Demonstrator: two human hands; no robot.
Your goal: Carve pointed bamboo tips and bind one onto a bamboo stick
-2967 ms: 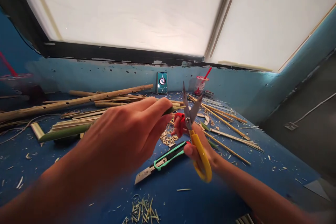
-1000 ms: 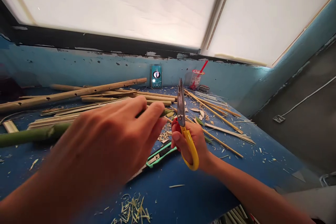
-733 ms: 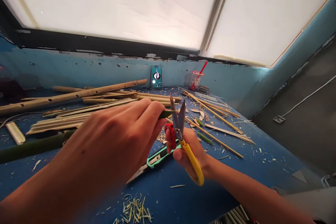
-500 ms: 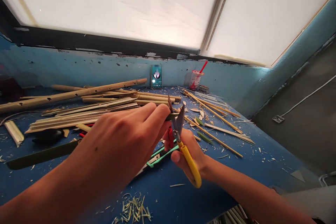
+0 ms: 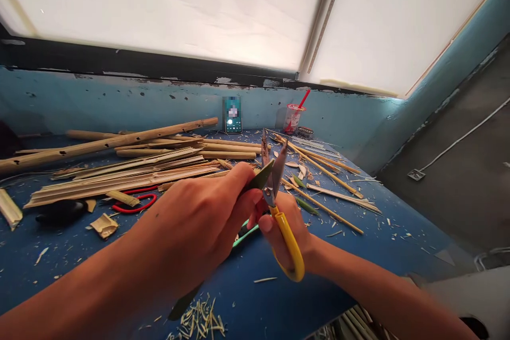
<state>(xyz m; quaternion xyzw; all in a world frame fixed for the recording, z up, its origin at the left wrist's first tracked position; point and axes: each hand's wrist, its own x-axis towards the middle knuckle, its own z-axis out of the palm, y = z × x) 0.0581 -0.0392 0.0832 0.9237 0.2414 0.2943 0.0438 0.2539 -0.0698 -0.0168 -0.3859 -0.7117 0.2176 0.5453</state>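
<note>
My left hand [image 5: 203,212] is closed on a flat dark green strip [image 5: 261,176], which may be a leaf or bamboo skin. Its pointed end sticks out past my fingertips, between the parted blades of the scissors. The strip's other end hangs below my wrist, over the table. In my right hand [image 5: 289,223] is a pair of scissors [image 5: 290,247] with one yellow handle and one red, the red mostly hidden by my fingers. The blades point up and away from me. Under both hands, partly covered, lies a mint-green handled tool [image 5: 245,235].
Bamboo poles [image 5: 115,141] and split strips [image 5: 119,180] cover the blue table's [image 5: 319,281] back left. A black object [image 5: 61,212] and red-handled tool [image 5: 137,208] lie nearby. Thin sticks [image 5: 326,207], shavings [image 5: 203,321], a phone [image 5: 232,115] and a cup [image 5: 294,118] are also there.
The strip has swung round: its long end now points down below my left wrist instead of left, and its tip stands higher between the blades. The view has shifted slightly.
</note>
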